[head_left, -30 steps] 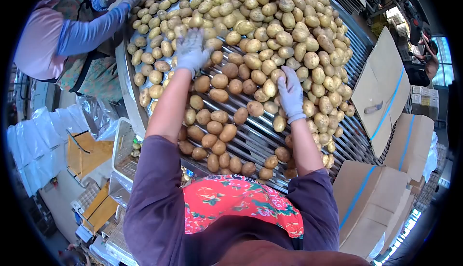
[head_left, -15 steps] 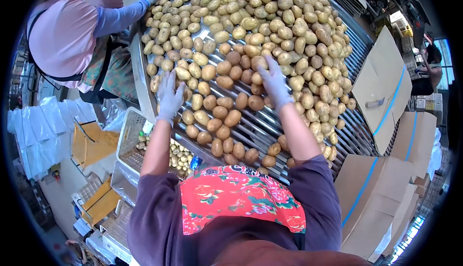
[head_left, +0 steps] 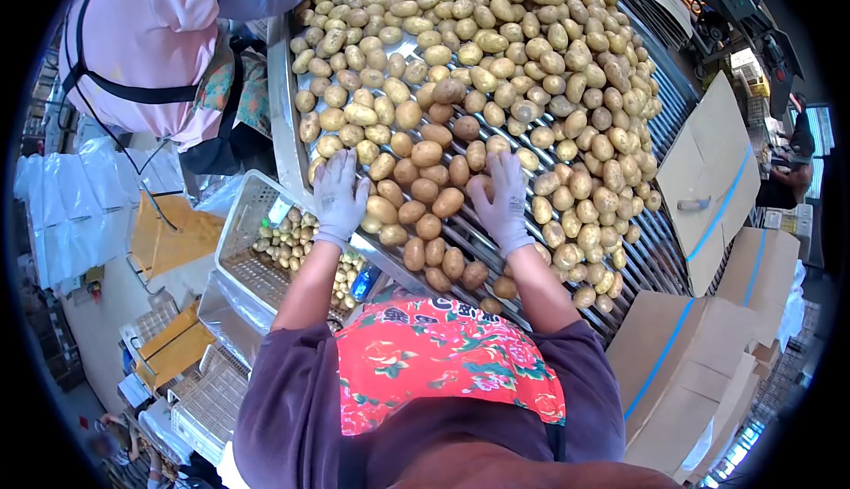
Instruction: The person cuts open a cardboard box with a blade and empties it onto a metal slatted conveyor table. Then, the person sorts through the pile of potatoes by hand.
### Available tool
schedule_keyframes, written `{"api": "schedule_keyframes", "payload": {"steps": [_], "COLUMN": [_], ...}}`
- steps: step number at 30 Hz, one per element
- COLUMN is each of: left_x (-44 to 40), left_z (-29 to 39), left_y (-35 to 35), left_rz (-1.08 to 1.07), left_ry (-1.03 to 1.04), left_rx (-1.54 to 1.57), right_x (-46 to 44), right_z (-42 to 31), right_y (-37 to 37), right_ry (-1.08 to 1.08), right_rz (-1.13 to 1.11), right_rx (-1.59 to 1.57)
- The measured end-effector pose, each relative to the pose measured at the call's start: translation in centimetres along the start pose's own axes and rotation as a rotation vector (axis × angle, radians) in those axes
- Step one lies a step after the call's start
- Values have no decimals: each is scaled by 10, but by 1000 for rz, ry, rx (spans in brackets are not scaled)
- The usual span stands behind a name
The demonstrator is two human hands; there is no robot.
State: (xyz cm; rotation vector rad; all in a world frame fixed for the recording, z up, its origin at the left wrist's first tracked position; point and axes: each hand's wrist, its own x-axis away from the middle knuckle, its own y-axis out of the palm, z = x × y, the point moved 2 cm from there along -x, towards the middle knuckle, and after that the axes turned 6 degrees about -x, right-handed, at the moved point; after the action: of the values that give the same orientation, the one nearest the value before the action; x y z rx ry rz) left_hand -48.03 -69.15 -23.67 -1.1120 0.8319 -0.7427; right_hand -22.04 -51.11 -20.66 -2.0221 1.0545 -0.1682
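Many potatoes [head_left: 549, 55] cover a sloping bed of metal rollers [head_left: 660, 254]. My left hand [head_left: 340, 198], in a pale glove, lies at the left side of the bed with its fingers apart, against the edge of a group of browner potatoes [head_left: 424, 190]. On the right of that group is my right hand [head_left: 501, 201], gloved too, its fingers spread and touching potatoes at its fingertips. Neither hand is closed round a potato. Bare rollers show just right of my right hand.
A co-worker [head_left: 146, 37] in pink stands at the upper left, one gloved hand at the bed. Below left is a white crate [head_left: 257, 272] with smaller potatoes and a blue object [head_left: 364, 283]. Cardboard boxes [head_left: 668, 347] and a flat cardboard sheet [head_left: 708, 179] are at the right.
My left hand has come back from the pile to the bed's left side, and my right hand has moved left and down. The brown potatoes sit closer together between them. The co-worker has shifted.
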Motion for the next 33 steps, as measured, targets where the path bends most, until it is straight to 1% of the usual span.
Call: {"api": "schedule_keyframes", "payload": {"steps": [2,3,6,7,10,14,21,28,33], "left_x": [-6,-8,-8,-8,-10,-12,-17,-18,-22], "left_z": [2,2,2,1,0,-1,2,2,1], "left_y": [1,3,7,8,9,13,8,6,12], "left_rz": [-57,-85,-41,-31,-91,-96,-145,-116,-149], "left_ry": [-54,-78,-52,-41,-53,-34,-58,-84,-101], "left_rx": [-41,-63,-95,-100,-39,-78,-7,96,94], "right_x": [17,20,20,18,8,4,3,3,3], "right_z": [6,10,9,9,6,10,9,7,8], "right_y": [6,11,23,26,29,25,27,26,27], "right_ry": [47,41,52,51,49,61,61,62,46], "right_rz": [-86,-95,-100,-91,-66,-134,-101,-84,-62], "right_rx": [204,212,238,244,258,275,293,280,256]}}
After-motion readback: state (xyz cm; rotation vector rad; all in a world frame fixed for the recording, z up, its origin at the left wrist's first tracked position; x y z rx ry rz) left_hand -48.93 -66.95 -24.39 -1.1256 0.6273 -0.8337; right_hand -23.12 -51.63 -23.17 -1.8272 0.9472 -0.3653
